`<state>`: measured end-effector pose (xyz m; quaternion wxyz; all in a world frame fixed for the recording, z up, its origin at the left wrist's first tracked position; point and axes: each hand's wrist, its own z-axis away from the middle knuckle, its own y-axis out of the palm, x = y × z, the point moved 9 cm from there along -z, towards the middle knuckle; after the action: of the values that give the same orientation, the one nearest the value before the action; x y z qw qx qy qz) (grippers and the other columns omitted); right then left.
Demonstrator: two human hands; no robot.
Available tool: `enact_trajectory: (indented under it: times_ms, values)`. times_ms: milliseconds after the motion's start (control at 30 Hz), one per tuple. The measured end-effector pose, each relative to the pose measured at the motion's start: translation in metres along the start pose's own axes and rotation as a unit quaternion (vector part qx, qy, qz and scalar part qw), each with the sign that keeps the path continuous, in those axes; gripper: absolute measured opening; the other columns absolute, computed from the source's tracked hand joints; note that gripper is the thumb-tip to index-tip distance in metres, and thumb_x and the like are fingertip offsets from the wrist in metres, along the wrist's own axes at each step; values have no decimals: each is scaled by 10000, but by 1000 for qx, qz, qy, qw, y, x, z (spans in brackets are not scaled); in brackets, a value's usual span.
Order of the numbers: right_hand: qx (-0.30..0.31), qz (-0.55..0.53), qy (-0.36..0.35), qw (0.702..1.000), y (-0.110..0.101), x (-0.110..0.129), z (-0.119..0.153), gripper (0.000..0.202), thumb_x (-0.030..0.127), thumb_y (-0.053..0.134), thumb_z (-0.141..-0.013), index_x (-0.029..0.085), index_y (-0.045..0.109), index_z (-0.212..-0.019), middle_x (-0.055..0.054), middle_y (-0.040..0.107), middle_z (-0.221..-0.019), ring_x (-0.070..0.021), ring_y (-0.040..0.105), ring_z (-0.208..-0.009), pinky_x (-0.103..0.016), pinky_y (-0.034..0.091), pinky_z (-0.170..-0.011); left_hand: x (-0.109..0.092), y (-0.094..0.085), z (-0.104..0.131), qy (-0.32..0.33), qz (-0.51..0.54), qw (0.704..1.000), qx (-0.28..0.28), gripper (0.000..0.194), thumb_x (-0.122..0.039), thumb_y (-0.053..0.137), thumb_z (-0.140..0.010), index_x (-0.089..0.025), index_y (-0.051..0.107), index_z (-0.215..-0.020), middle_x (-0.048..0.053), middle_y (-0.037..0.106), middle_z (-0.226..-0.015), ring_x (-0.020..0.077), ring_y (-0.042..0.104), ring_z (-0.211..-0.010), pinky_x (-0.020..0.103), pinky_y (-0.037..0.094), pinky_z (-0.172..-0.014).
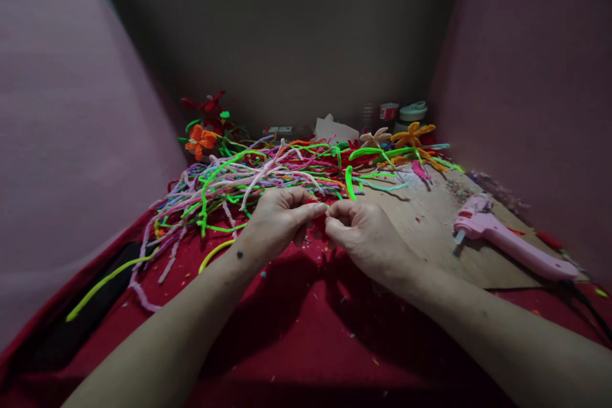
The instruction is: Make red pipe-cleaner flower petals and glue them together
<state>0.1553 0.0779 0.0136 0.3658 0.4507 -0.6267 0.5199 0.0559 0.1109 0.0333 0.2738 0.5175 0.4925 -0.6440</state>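
Note:
My left hand [285, 215] and my right hand [356, 229] meet over the front of the red cloth. Both have thumb and fingertips pinched together on a small red fuzzy piece [319, 224], which hangs between them and is partly hidden by the fingers. Just behind the hands lies a big tangle of coloured pipe cleaners [268, 172], with pink, green, purple and orange stems. A bright green looped piece [350, 182] stands directly behind my right hand.
A pink glue gun [511, 239] lies on a tan board [442, 255] at the right, its cord running off right. Orange flower [201, 140] at back left, yellow-orange flower [414, 134] at back right. Behind them are a lidded jar [413, 112] and white paper [336, 130]. Scraps dot the red cloth [287, 357].

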Motion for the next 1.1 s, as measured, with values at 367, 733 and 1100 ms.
enact_trajectory:
  times_ms: [367, 733, 1100]
  values:
    - [-21, 45, -20, 999, 2, 1, 1, 134, 168, 437, -751, 168, 551, -681, -3, 570, -583, -104, 500, -522, -235, 369, -531, 1, 6, -2, 11, -18, 999, 39, 211, -223, 573, -748, -144, 506, -565, -73, 444, -381, 32, 361, -301, 146, 252, -309]
    - [70, -64, 93, 991, 10, -6, 0, 145, 112, 471, -686, 158, 548, -572, 31, 511, -454, -58, 416, -379, -184, 300, -388, 1, 0, -3, 3, -29, 998, 50, 209, -241, 585, -753, -138, 532, -579, -66, 447, -376, 27, 347, -303, 148, 232, -322]
    - [89, -130, 125, 980, 24, -18, 4, 150, 93, 406, -710, 180, 502, -634, 27, 575, -440, -83, 496, -317, -170, 387, -314, 1, 3, -4, 14, -49, 996, 67, 216, -242, 584, -756, -140, 523, -575, -66, 443, -383, 36, 369, -315, 151, 251, -330]
